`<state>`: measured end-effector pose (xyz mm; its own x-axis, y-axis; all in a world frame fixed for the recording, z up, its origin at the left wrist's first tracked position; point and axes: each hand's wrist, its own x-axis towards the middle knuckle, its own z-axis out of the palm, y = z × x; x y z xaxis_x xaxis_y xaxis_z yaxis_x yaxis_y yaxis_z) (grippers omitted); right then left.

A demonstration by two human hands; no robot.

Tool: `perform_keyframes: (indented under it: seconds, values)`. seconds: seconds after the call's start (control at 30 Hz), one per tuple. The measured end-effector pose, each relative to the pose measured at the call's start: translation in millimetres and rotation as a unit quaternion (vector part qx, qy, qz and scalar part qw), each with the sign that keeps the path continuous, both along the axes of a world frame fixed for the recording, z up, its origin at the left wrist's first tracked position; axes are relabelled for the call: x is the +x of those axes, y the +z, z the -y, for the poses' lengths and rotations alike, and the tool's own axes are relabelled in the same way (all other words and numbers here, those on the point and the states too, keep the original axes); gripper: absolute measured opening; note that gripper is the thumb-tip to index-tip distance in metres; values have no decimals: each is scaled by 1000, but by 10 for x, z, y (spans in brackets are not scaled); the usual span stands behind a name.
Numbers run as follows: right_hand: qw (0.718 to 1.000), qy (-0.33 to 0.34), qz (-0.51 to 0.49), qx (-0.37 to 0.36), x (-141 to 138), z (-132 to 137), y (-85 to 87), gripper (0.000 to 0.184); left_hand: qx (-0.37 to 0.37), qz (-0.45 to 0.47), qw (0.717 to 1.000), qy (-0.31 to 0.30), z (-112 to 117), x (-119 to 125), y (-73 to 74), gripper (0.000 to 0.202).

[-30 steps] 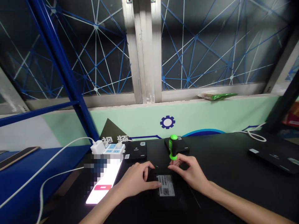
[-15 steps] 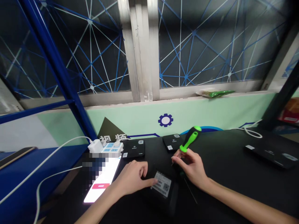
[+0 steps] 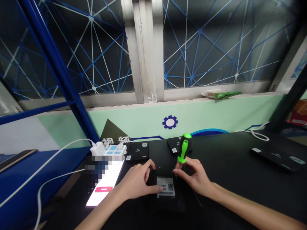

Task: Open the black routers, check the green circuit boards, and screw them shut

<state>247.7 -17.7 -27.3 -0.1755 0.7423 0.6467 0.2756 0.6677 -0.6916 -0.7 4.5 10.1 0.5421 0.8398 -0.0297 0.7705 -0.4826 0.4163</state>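
A small black box with a white label (image 3: 165, 186) lies on the black table (image 3: 235, 172) in front of me. My left hand (image 3: 137, 182) rests on its left side, thumb on the label, fingers curled over the far edge. My right hand (image 3: 193, 175) pinches the shaft of a screwdriver with a green and black handle (image 3: 184, 148), held nearly upright with its tip at the box's far right corner.
A lit phone (image 3: 105, 185) lies left of the box, with a white power strip (image 3: 109, 149) and cables behind it. Two more small black boxes (image 3: 139, 151) sit at the back. A flat black device (image 3: 275, 156) lies far right. Blue shelving stands at left.
The screwdriver, tilted to the right half a second ago, now stands nearly upright over the box. The box has been turned square again under my left hand.
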Motion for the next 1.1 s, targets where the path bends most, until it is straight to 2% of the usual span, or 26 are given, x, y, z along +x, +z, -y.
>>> perform_keyframes:
  seconds: [0.27, 0.47, 0.63, 0.8, 0.93, 1.03, 1.1]
  values:
    - [1000, -7, 14, 12, 7, -4, -6, 19, 4, -9, 1000, 9, 12, 14, -7, 62]
    - [998, 27, 65, 6, -12, -9, 2, 19, -3, 2, 1000, 9, 27, 18, 4, 61]
    - [998, 41, 54, 4, 17, 26, 21, 13, 0, 7, 1000, 10, 20, 16, -15, 62]
    - [996, 72, 45, -3, 56, 57, 15, 18, -5, 5, 1000, 19, 10, 21, -15, 64]
    - [999, 29, 14, -24, 1, 10, -15, 13, -7, 6, 1000, 20, 9, 20, -19, 66]
    - [999, -12, 8, -38, -42, -15, -14, 24, -6, 8, 1000, 16, 7, 18, -32, 66]
    - [999, -9, 25, -39, -38, -5, 4, 22, -4, 9, 1000, 16, 6, 18, -37, 67]
